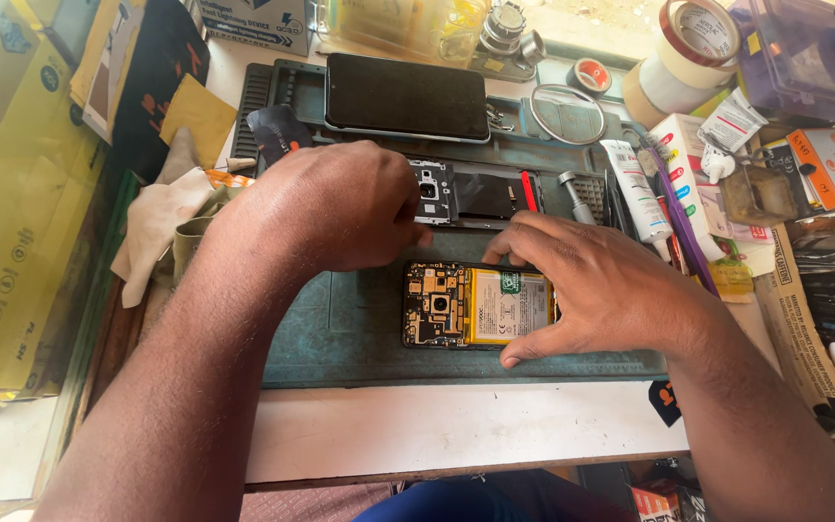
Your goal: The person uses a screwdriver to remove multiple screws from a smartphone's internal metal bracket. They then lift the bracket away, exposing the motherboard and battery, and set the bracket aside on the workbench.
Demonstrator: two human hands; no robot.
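1. The opened phone (pixel 475 305) lies flat on the green work mat (pixel 340 338), back removed, with circuit board and yellow battery exposed. The right hand (pixel 591 285) clamps its right end, thumb on the near edge and fingers on the far edge.
2. The left hand (pixel 340 208) hovers just beyond the phone's far left corner, fingers curled under the palm. Whether it pinches a tool or a part cannot be told; the fingertips are hidden.
3. Risk: pressure from the right-hand fingers, which rest beside the battery, could dent or puncture it if the grip tightens or slips inward.
4. Risk: a slip of the left hand toward the grip could scrape the bare board or tear a flex connector.
5. Risk: the removed back cover (pixel 480 193) lies just beyond the gripped phone; a sweep of either hand could knock it into the second phone (pixel 406 97) farther out.
6. Risk: the glue tube (pixel 635 188) and tape rolls (pixel 674 58), outside the right wrist, could topple onto the mat.
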